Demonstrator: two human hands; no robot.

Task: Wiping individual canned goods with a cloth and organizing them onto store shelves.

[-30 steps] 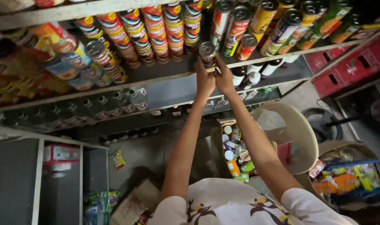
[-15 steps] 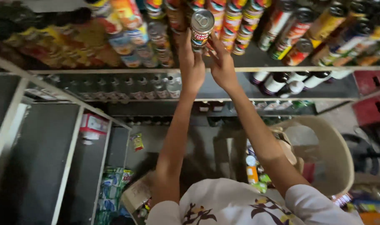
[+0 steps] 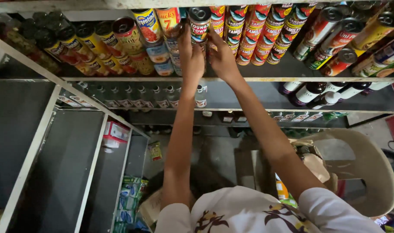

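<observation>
Red-labelled tins [image 3: 266, 39] on top shelf [image 3: 292, 73]

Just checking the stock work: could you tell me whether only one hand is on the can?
No, the left hand and right hand both grip the can.

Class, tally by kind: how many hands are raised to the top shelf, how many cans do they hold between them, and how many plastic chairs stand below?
Hands: 2 (left hand, right hand)
Held can: 1
Plastic chair: 1
Total: 4
</observation>
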